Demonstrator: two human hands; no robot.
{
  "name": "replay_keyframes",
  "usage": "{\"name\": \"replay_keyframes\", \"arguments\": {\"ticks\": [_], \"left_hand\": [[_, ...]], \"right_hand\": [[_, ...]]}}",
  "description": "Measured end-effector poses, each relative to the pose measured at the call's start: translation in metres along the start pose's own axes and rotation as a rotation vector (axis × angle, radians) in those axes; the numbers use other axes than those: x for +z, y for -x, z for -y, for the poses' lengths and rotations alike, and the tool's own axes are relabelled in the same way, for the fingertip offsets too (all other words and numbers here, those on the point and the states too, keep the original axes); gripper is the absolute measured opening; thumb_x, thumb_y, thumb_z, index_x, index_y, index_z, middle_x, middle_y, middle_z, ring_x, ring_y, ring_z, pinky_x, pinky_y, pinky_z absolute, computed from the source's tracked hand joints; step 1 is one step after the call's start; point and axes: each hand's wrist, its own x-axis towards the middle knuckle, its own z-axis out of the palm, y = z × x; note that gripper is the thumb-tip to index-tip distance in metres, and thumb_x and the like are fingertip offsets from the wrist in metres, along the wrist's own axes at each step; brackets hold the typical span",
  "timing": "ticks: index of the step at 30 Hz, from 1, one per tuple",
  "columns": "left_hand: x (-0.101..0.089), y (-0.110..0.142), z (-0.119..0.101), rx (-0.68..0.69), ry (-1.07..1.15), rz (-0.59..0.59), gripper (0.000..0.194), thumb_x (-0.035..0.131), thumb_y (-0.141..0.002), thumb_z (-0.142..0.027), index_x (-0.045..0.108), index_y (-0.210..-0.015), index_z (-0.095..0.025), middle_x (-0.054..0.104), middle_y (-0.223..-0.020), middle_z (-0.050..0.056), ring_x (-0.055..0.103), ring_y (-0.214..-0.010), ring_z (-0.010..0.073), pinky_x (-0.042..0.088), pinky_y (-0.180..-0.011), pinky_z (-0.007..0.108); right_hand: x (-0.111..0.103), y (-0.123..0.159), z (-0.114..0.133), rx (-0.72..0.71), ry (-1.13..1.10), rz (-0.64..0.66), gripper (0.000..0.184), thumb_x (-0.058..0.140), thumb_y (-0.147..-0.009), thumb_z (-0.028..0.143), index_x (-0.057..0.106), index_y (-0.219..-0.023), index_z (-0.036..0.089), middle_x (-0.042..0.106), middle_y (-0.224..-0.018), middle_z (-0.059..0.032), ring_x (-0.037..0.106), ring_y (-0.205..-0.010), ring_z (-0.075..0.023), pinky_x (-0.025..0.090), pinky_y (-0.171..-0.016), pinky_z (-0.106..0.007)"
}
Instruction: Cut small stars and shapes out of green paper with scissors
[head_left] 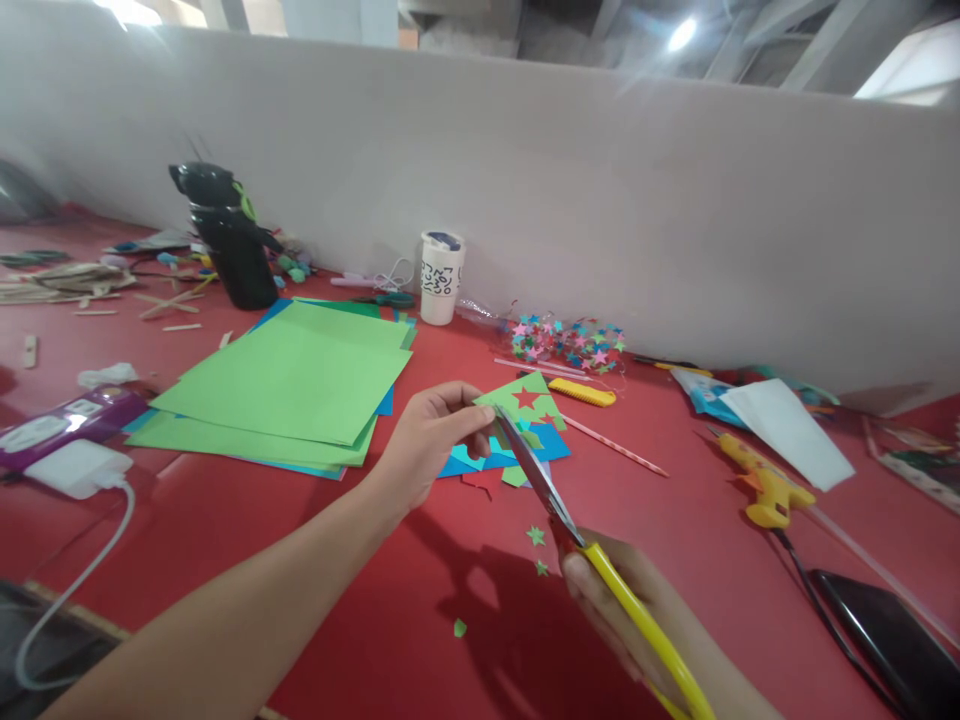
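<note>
Between the thumb and fingers of my left hand [435, 435] is a piece of green paper [541, 390] with star-shaped holes that show the red table through them. My right hand [622, 580] grips yellow-handled scissors [536, 470], whose blades reach up to the paper's edge by my left thumb. Whether the blades are parted at the tip I cannot make out. Under the green piece lie blue paper scraps [555, 442]. Two small green stars [535, 536] and a green scrap [460, 628] rest on the table nearer to me.
Left lies a stack of green sheets [292, 370], with a black bottle [232, 245] behind. A white cup [441, 280] and star garlands [566, 342] stand near the wall. A yellow cutter [583, 391] lies beyond my hands. A yellow glue gun [765, 485] and black phone [885, 630] are right.
</note>
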Motion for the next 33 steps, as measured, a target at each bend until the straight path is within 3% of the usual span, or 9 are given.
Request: {"name": "replay_keyframes", "arguments": {"ticks": [7, 13, 19, 26, 33], "left_hand": [[0.0, 0.0001, -0.0019, 0.039, -0.074, -0.058, 0.011, 0.062, -0.073, -0.022, 0.057, -0.065, -0.016, 0.056, -0.051, -0.003, 0.052, -0.047, 0.0081, 0.04, -0.049, 0.021], [0.0011, 0.0026, 0.0001, 0.035, -0.128, -0.016, 0.016, 0.059, -0.075, -0.02, 0.054, -0.061, -0.017, 0.055, -0.05, -0.003, 0.05, -0.048, 0.0084, 0.04, -0.051, 0.022], [0.0001, 0.0024, 0.0, 0.074, -0.148, -0.049, 0.012, 0.06, -0.076, -0.024, 0.057, -0.068, -0.017, 0.056, -0.053, -0.003, 0.051, -0.05, 0.0086, 0.042, -0.053, 0.022], [0.0023, 0.0051, -0.0012, 0.14, -0.204, -0.054, 0.014, 0.058, -0.077, -0.023, 0.054, -0.064, -0.018, 0.053, -0.051, -0.003, 0.049, -0.05, 0.0087, 0.041, -0.053, 0.023], [0.0032, 0.006, 0.0018, 0.098, -0.137, -0.026, 0.018, 0.059, -0.078, -0.025, 0.052, -0.063, -0.018, 0.053, -0.051, -0.004, 0.047, -0.05, 0.0084, 0.04, -0.053, 0.023]], "right_hand": [[0.0002, 0.0003, 0.0017, -0.005, -0.014, -0.026, 0.042, 0.043, -0.084, 0.06, 0.038, -0.065, 0.023, 0.031, -0.045, 0.0099, 0.026, -0.034, -0.0072, 0.018, -0.036, -0.022], [0.0004, -0.0009, 0.003, -0.006, -0.042, -0.048, 0.042, 0.043, -0.082, 0.061, 0.036, -0.065, 0.024, 0.031, -0.048, 0.01, 0.026, -0.035, -0.0074, 0.02, -0.036, -0.022], [-0.0001, -0.0004, 0.003, -0.008, -0.03, -0.046, 0.039, 0.045, -0.082, 0.057, 0.042, -0.066, 0.022, 0.034, -0.049, 0.0099, 0.026, -0.034, -0.0062, 0.02, -0.037, -0.022], [0.0026, 0.0008, 0.0014, 0.015, -0.052, -0.048, 0.046, 0.042, -0.08, 0.067, 0.042, -0.068, 0.022, 0.031, -0.05, 0.0103, 0.025, -0.035, -0.0062, 0.02, -0.038, -0.02], [0.0008, -0.0004, 0.0009, -0.008, -0.034, -0.027, 0.049, 0.04, -0.078, 0.071, 0.04, -0.067, 0.023, 0.029, -0.05, 0.0106, 0.026, -0.033, -0.0064, 0.021, -0.036, -0.02]]}}
